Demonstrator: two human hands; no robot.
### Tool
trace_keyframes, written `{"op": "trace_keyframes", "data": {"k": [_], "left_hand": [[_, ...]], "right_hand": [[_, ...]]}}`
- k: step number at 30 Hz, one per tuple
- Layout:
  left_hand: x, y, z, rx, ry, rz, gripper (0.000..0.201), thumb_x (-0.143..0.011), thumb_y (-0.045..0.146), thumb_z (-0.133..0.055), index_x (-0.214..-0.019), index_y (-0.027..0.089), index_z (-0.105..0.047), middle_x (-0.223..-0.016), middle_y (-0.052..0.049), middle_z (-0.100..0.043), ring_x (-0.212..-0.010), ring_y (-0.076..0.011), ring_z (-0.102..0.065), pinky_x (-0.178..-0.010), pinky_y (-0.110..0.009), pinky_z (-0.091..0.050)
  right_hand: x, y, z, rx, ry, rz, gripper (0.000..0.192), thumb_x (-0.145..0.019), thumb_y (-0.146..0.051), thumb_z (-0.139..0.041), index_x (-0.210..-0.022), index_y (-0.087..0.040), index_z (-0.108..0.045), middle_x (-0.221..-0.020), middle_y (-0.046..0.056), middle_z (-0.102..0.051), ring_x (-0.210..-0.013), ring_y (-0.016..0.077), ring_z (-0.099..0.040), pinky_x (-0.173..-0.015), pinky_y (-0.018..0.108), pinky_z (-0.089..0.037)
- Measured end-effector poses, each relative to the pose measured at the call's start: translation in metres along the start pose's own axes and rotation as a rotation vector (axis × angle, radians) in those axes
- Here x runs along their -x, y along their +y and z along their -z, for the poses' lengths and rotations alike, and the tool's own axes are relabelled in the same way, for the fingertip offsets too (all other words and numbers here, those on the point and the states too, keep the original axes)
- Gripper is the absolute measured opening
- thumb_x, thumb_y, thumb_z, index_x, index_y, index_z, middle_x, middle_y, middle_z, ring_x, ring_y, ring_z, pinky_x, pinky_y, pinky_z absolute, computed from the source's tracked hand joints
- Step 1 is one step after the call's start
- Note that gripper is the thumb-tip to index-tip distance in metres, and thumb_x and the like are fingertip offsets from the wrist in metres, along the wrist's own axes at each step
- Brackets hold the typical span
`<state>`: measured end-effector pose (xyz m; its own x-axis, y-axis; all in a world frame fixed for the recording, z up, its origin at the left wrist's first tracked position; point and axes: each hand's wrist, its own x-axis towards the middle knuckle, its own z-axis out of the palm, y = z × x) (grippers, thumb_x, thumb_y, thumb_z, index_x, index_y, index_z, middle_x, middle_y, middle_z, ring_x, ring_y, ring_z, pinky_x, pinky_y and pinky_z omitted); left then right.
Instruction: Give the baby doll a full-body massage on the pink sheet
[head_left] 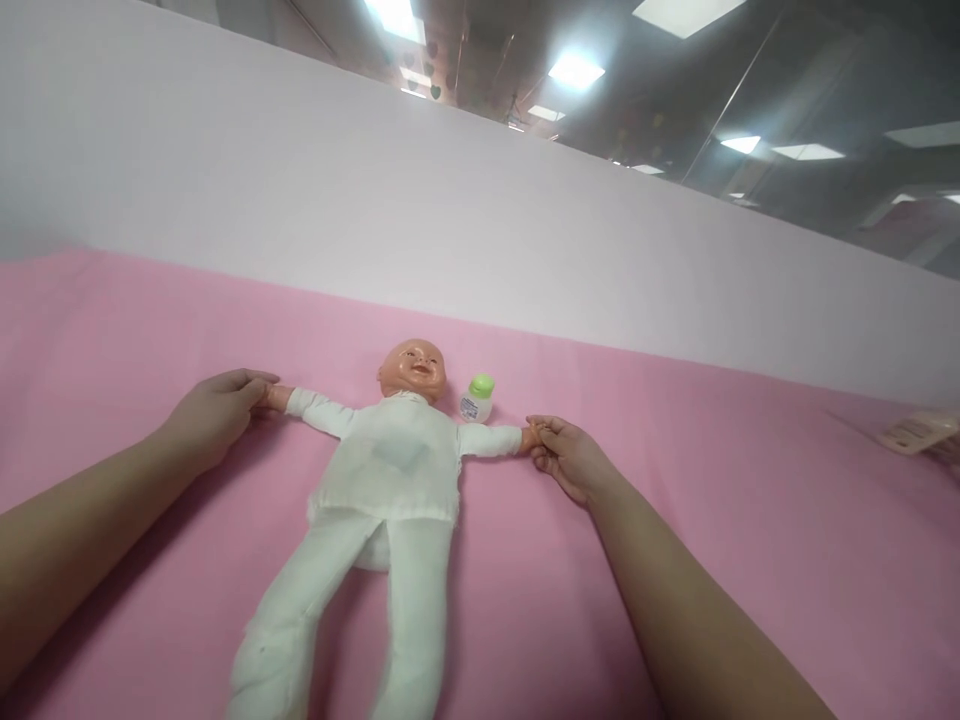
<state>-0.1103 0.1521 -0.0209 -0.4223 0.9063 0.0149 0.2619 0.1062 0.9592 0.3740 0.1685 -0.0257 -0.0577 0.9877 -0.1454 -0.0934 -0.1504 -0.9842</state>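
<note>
A baby doll [390,470] in white clothes lies on its back on a pink sheet [712,500], arms spread wide, legs pointing toward me. My left hand [217,412] grips the doll's hand on the left side. My right hand [564,458] pinches the doll's other hand on the right side. A small white bottle with a green cap [477,399] stands beside the doll's head, just above its right-side arm.
A pale wall panel [450,210] rises behind the pink sheet. A flat packet with print [919,432] lies at the far right edge. Ceiling lights show above the panel.
</note>
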Motion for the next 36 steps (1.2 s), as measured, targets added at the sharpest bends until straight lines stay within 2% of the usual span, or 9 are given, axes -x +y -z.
{"op": "trace_keyframes", "data": {"k": [4,7,10,15,19,23,28,32,36], "left_hand": [[0.0,0.001,0.005,0.176,-0.101,0.073,0.043,-0.07,0.03,-0.077,-0.11,0.017,-0.069,-0.095,-0.007,-0.071,-0.077,-0.0178,-0.065,-0.067,-0.027,-0.057],[0.002,0.004,0.006,0.179,-0.122,0.061,0.045,-0.066,0.034,-0.082,-0.106,0.016,-0.07,-0.088,-0.006,-0.07,-0.075,-0.0176,-0.063,-0.065,-0.026,-0.055],[0.002,0.005,0.006,0.122,-0.134,0.052,0.039,-0.071,0.043,-0.08,-0.099,0.017,-0.071,-0.084,-0.004,-0.069,-0.071,-0.0149,-0.06,-0.061,-0.023,-0.051],[-0.002,0.001,0.006,0.062,-0.093,0.055,0.04,-0.075,0.05,-0.076,-0.098,0.018,-0.072,-0.083,-0.004,-0.07,-0.068,-0.0162,-0.06,-0.057,-0.025,-0.05],[-0.007,-0.004,0.007,0.045,-0.099,0.078,0.038,-0.08,0.05,-0.072,-0.104,0.02,-0.072,-0.088,-0.005,-0.072,-0.074,-0.018,-0.063,-0.06,-0.025,-0.053],[-0.01,-0.006,0.006,0.071,-0.114,0.092,0.033,-0.082,0.039,-0.07,-0.11,0.02,-0.071,-0.094,-0.006,-0.072,-0.079,-0.0186,-0.066,-0.065,-0.025,-0.056],[-0.006,-0.003,0.005,0.127,-0.105,0.095,0.043,-0.074,0.027,-0.074,-0.115,0.018,-0.069,-0.095,-0.007,-0.072,-0.08,-0.0196,-0.068,-0.07,-0.028,-0.059],[-0.007,-0.005,0.007,0.134,-0.101,0.083,0.056,-0.068,0.034,-0.081,-0.12,0.019,-0.067,-0.094,-0.005,-0.072,-0.078,-0.0187,-0.065,-0.066,-0.027,-0.056],[-0.009,-0.006,0.008,0.11,-0.114,0.087,0.051,-0.064,0.04,-0.083,-0.11,0.019,-0.071,-0.082,-0.003,-0.07,-0.07,-0.0166,-0.06,-0.06,-0.024,-0.051]], "right_hand": [[0.001,-0.003,0.006,-0.055,-0.047,-0.03,0.032,-0.075,-0.024,-0.083,-0.103,-0.022,-0.068,-0.084,0.002,-0.064,-0.064,0.0122,-0.058,-0.058,0.026,-0.054],[0.002,-0.004,0.005,0.013,-0.063,-0.005,0.035,-0.072,-0.03,-0.086,-0.099,-0.021,-0.066,-0.075,-0.001,-0.062,-0.056,0.0108,-0.054,-0.049,0.024,-0.048],[0.003,-0.004,0.0,0.107,-0.065,0.024,0.037,-0.07,-0.038,-0.087,-0.09,-0.021,-0.062,-0.062,-0.004,-0.058,-0.047,0.01,-0.049,-0.043,0.023,-0.039],[0.004,-0.001,-0.006,0.237,-0.022,0.05,0.039,-0.078,-0.055,-0.077,-0.081,-0.023,-0.056,-0.046,-0.007,-0.049,-0.039,0.0097,-0.04,-0.038,0.021,-0.03],[0.003,0.0,-0.008,0.267,-0.006,0.063,0.043,-0.083,-0.064,-0.068,-0.079,-0.023,-0.055,-0.05,-0.007,-0.047,-0.038,0.0083,-0.036,-0.037,0.021,-0.025],[0.002,0.001,-0.009,0.222,-0.01,0.065,0.041,-0.083,-0.061,-0.068,-0.084,-0.021,-0.06,-0.056,-0.007,-0.048,-0.039,0.0062,-0.031,-0.038,0.02,-0.021],[0.002,0.0,-0.004,0.162,-0.021,0.04,0.036,-0.081,-0.048,-0.074,-0.102,-0.02,-0.066,-0.058,-0.004,-0.055,-0.044,0.0093,-0.042,-0.042,0.022,-0.031],[0.003,-0.001,0.003,0.061,-0.091,0.015,0.039,-0.077,-0.038,-0.08,-0.111,-0.021,-0.068,-0.075,0.001,-0.065,-0.054,0.0117,-0.052,-0.05,0.026,-0.043],[0.005,-0.003,0.006,0.02,-0.134,0.015,0.042,-0.074,-0.037,-0.083,-0.111,-0.023,-0.069,-0.087,0.003,-0.07,-0.055,0.0108,-0.053,-0.052,0.027,-0.044]]}}
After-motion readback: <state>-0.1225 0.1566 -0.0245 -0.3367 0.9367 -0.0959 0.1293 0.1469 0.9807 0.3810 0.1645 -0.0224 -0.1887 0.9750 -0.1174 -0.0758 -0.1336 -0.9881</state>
